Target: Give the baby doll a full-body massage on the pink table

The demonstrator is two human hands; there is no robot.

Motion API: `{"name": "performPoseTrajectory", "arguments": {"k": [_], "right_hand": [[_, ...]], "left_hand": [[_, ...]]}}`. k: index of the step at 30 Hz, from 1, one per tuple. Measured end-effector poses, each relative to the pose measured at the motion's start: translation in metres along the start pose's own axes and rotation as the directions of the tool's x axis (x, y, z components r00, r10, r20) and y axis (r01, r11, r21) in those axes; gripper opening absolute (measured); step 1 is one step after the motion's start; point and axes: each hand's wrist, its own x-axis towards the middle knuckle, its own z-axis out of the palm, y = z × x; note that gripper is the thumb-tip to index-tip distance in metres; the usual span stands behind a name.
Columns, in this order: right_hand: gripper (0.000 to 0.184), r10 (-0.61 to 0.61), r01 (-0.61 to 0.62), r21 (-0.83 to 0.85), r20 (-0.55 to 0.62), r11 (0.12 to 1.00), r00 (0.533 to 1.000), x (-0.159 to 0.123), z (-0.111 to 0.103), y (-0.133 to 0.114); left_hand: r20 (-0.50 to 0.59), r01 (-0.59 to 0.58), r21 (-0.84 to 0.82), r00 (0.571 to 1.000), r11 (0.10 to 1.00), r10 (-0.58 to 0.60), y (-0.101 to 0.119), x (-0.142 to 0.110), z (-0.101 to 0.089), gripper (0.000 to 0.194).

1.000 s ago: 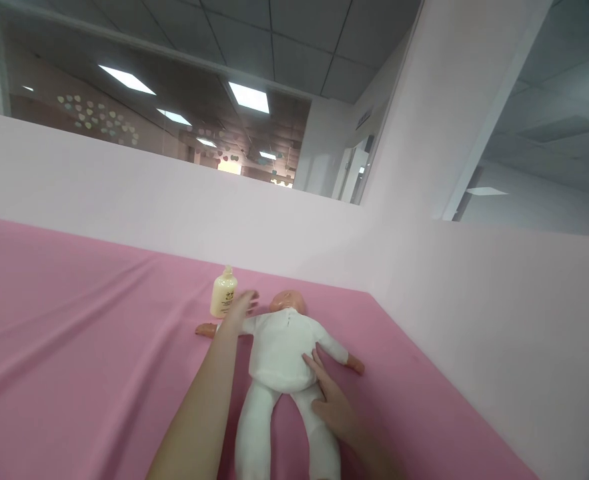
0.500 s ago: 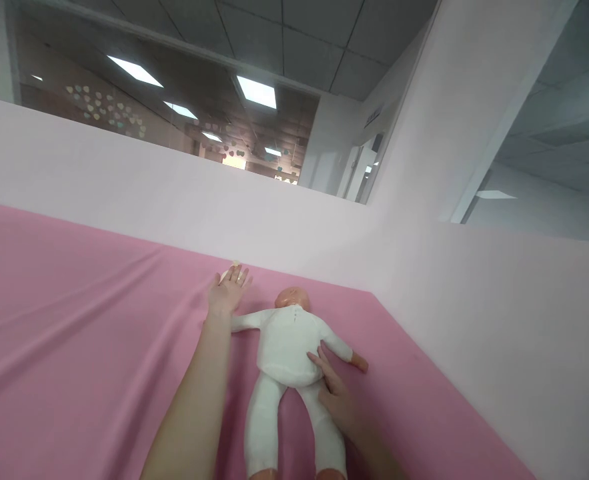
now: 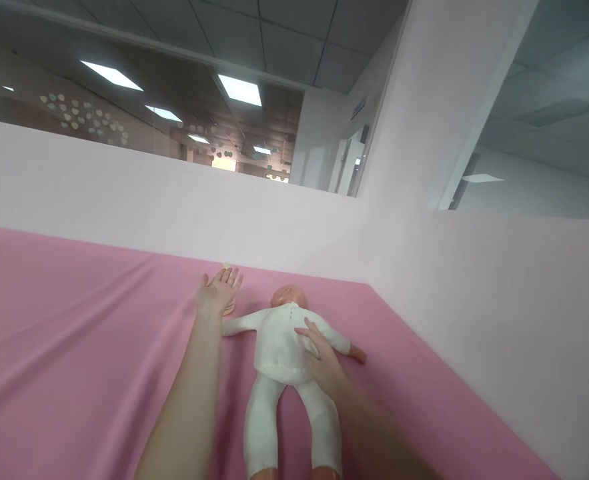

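Observation:
A baby doll [image 3: 274, 337] in a white suit lies on the pink sheet [image 3: 74, 347], head away from me and arms spread. My right hand [image 3: 320, 357] rests flat on the doll's torso with fingers stretched out. My left hand [image 3: 217, 290] is stretched forward beside the doll's left arm, its fingers extended against a cream bottle [image 3: 229, 310]. The hand hides most of the bottle; only its tip and base show. I cannot see any fingers wrapped round it.
A pale pink partition wall [image 3: 284, 233] runs behind the sheet and turns the corner along the right side [image 3: 474, 320]. Above it are a glass window, ceiling lights and a room beyond.
My left hand reached forward from the doll's shoulder onto the bottle, covering it. My right hand slid from the doll's hip up onto its torso.

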Motion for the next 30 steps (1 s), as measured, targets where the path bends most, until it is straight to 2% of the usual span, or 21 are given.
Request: {"name": "performPoseTrajectory", "arguments": {"k": [2, 5, 7, 9, 12, 17, 24, 30], "right_hand": [[0.050, -0.092, 0.096, -0.066, 0.056, 0.993, 0.994, 0.022, 0.011, -0.007], [0.050, -0.220, 0.229, -0.209, 0.063, 0.951, 0.973, 0.053, 0.029, 0.003], [0.048, -0.248, 0.255, -0.288, 0.063, 0.923, 0.967, 0.066, 0.038, 0.019], [0.047, -0.219, 0.232, -0.305, 0.075, 0.924, 0.973, 0.073, 0.043, 0.036], [0.045, -0.206, 0.226, -0.298, 0.096, 0.927, 0.974, 0.075, 0.042, 0.052], [0.042, -0.239, 0.254, -0.282, 0.088, 0.925, 0.967, 0.073, 0.038, 0.054], [0.041, -0.231, 0.244, -0.292, 0.078, 0.925, 0.970, 0.076, 0.040, 0.056], [0.041, -0.232, 0.244, -0.301, 0.078, 0.922, 0.970, 0.076, 0.041, 0.058]], "left_hand": [[-0.027, 0.013, 0.000, 1.000, 1.000, -0.013, 0.003, 0.001, 0.004, 0.062], [-0.080, 0.039, 0.004, 0.996, 0.999, -0.039, 0.009, 0.001, 0.010, 0.063], [-0.085, 0.047, 0.011, 0.995, 0.999, -0.046, 0.012, 0.001, 0.011, 0.063], [-0.081, 0.048, 0.016, 0.996, 0.999, -0.046, 0.011, 0.000, 0.009, 0.060], [-0.080, 0.021, 0.011, 0.997, 1.000, -0.020, 0.005, 0.000, -0.001, 0.056], [-0.032, -0.048, 0.004, 0.998, 0.999, 0.049, -0.006, 0.006, -0.019, 0.051], [0.037, -0.061, 0.031, 0.998, 0.998, 0.060, -0.011, 0.014, -0.021, 0.050], [0.030, -0.070, 0.044, 0.997, 0.997, 0.069, -0.010, 0.017, -0.026, 0.053]]}}
